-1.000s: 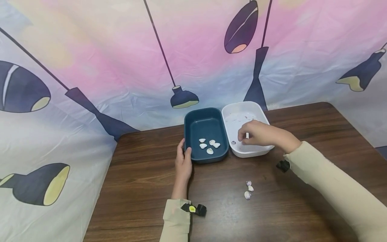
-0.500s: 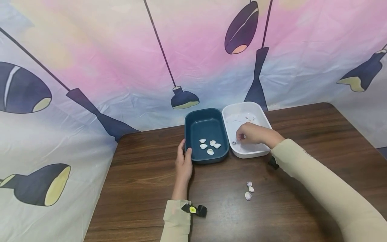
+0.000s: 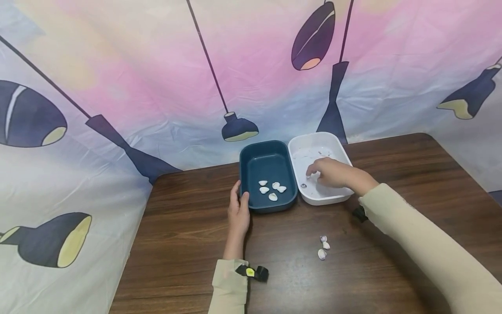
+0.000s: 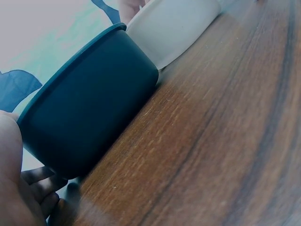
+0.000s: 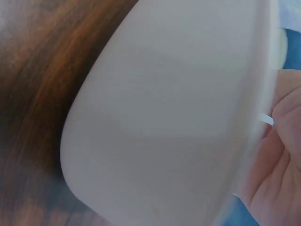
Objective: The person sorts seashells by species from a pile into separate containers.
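In the head view my left hand (image 3: pixel 238 213) grips the near left corner of a dark teal tray (image 3: pixel 266 150), thumb at the rim and fingers along the outer wall. Several white seashells (image 3: pixel 273 197) lie on that tray's floor, toward its near end. My right hand (image 3: pixel 333 172) reaches over the near right rim into a white tray (image 3: pixel 313 202), fingers bent downward. A small pale spot shows by its fingertips; I cannot tell whether they pinch it. Left of them in the white tray lies a small greyish shell (image 3: pixel 303 186). The right wrist view mostly shows the white tray's outer wall (image 5: pixel 164 103).
Both trays stand side by side at the back of a brown wooden table (image 3: pixel 188 226). A little group of shells (image 3: pixel 322 254) lies on the tabletop in front of the white tray. A printed cloth (image 3: pixel 157 87) hangs behind the table.
My right hand moved slightly left and down in the white tray, then back up a little, its fingers spreading somewhat. The left hand, both trays and the shells on the table stayed put.
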`<state>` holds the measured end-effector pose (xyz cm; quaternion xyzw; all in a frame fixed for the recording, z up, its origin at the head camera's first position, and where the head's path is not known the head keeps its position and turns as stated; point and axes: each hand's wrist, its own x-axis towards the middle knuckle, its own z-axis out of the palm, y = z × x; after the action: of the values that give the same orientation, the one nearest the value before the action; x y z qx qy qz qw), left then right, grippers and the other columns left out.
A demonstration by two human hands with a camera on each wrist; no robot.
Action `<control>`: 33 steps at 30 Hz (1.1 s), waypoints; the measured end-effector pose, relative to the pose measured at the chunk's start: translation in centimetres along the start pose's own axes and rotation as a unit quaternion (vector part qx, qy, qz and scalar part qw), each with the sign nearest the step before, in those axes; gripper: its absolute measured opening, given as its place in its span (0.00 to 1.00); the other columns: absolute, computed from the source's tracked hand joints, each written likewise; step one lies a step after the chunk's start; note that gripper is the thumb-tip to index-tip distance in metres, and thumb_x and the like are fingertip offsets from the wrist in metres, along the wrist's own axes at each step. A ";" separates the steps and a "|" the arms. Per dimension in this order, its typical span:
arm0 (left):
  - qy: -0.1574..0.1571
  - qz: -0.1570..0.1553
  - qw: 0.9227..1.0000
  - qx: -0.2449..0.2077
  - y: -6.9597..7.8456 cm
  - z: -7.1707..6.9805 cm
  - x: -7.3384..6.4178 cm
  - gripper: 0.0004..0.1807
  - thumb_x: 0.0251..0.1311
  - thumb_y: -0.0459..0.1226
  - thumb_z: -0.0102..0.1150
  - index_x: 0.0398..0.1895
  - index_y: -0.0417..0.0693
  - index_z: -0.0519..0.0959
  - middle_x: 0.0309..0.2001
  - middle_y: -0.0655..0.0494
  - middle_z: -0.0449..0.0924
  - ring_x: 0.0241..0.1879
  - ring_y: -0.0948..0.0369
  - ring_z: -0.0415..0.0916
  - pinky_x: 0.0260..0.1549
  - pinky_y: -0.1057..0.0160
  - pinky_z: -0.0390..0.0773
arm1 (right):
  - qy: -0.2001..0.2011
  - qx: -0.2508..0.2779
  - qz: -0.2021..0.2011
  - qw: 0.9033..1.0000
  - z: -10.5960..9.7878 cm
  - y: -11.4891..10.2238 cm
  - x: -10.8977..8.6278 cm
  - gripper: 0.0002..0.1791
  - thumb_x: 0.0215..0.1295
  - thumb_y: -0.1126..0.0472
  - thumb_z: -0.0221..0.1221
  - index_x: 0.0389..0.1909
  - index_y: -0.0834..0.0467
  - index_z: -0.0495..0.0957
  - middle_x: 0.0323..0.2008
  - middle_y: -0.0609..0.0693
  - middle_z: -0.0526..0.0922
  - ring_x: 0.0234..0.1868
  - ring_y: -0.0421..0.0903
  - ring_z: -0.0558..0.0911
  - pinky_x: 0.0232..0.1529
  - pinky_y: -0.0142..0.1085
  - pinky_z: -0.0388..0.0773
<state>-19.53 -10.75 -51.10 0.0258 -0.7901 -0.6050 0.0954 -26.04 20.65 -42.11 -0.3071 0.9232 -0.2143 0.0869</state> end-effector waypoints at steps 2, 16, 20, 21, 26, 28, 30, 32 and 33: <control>0.000 0.000 1.000 0.001 0.0 -0.1 0.0 0.28 0.84 0.44 0.45 0.83 0.54 0.61 0.80 0.49 0.63 0.78 0.48 0.60 0.75 0.38 0.58 | 0.004 0.004 -0.010 1.000 -0.2 -0.6 -0.7 0.18 0.61 0.79 0.58 0.50 0.68 0.86 0.48 0.62 0.87 0.49 0.59 0.85 0.55 0.54 0.81; 0.004 -0.004 1.000 0.009 0.0 -0.1 -0.1 0.28 0.84 0.46 0.45 0.82 0.58 0.62 0.80 0.50 0.62 0.79 0.49 0.59 0.75 0.38 0.57 | 0.064 -0.004 -0.078 0.995 -0.1 -4.5 -5.6 0.09 0.64 0.71 0.67 0.43 0.58 0.89 0.40 0.47 0.88 0.41 0.45 0.84 0.46 0.46 0.83; 0.005 -0.003 1.000 0.008 0.1 0.0 0.0 0.28 0.83 0.45 0.45 0.82 0.57 0.62 0.80 0.50 0.62 0.79 0.48 0.59 0.75 0.38 0.57 | 0.068 -0.009 -0.085 0.994 0.1 -5.3 -6.9 0.09 0.63 0.71 0.68 0.39 0.54 0.88 0.36 0.41 0.85 0.37 0.40 0.82 0.41 0.41 0.82; 0.005 -0.003 1.000 0.008 0.1 0.0 0.0 0.28 0.83 0.45 0.45 0.82 0.56 0.62 0.80 0.50 0.62 0.79 0.48 0.59 0.75 0.38 0.56 | 0.067 -0.010 -0.088 0.994 0.3 -5.5 -7.1 0.10 0.63 0.71 0.68 0.38 0.52 0.88 0.35 0.39 0.84 0.36 0.39 0.81 0.41 0.40 0.82; 0.004 -0.006 1.000 0.006 0.1 0.0 0.0 0.28 0.83 0.44 0.45 0.82 0.56 0.62 0.80 0.50 0.62 0.79 0.48 0.58 0.75 0.37 0.56 | 0.050 -0.014 -0.120 0.991 1.4 -5.9 -7.9 0.12 0.60 0.73 0.69 0.36 0.50 0.87 0.34 0.37 0.83 0.36 0.35 0.80 0.41 0.39 0.82; 0.005 -0.005 1.000 0.006 0.1 0.0 0.1 0.28 0.83 0.44 0.45 0.82 0.56 0.62 0.80 0.50 0.62 0.79 0.48 0.58 0.75 0.38 0.56 | 0.038 -0.016 -0.132 0.990 2.0 -6.0 -8.1 0.12 0.59 0.73 0.68 0.36 0.51 0.87 0.34 0.38 0.83 0.36 0.35 0.80 0.41 0.39 0.83; 0.005 -0.005 1.000 0.007 0.1 0.0 0.0 0.28 0.83 0.43 0.45 0.82 0.56 0.62 0.80 0.50 0.63 0.79 0.48 0.59 0.75 0.38 0.56 | 0.025 -0.015 -0.138 0.990 2.6 -6.1 -8.2 0.12 0.59 0.74 0.68 0.35 0.52 0.87 0.33 0.39 0.84 0.37 0.35 0.81 0.41 0.38 0.83; 0.006 -0.004 1.000 0.007 0.1 0.1 0.0 0.28 0.83 0.44 0.46 0.82 0.56 0.62 0.80 0.50 0.63 0.79 0.48 0.59 0.75 0.38 0.57 | 0.012 -0.012 -0.136 0.991 3.2 -6.1 -8.3 0.13 0.59 0.75 0.68 0.36 0.52 0.87 0.33 0.40 0.85 0.37 0.35 0.81 0.40 0.38 0.83; 0.005 -0.004 1.000 0.007 0.1 0.1 0.0 0.28 0.83 0.44 0.46 0.82 0.56 0.62 0.80 0.50 0.63 0.79 0.48 0.59 0.75 0.38 0.57 | 0.010 -0.011 -0.137 0.990 3.5 -6.1 -8.3 0.14 0.58 0.75 0.68 0.35 0.52 0.87 0.33 0.40 0.85 0.36 0.35 0.81 0.39 0.37 0.83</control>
<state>-19.52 -10.66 -50.98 0.0324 -0.7934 -0.6000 0.0972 -15.18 20.11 -42.27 -0.4293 0.8757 -0.2167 0.0443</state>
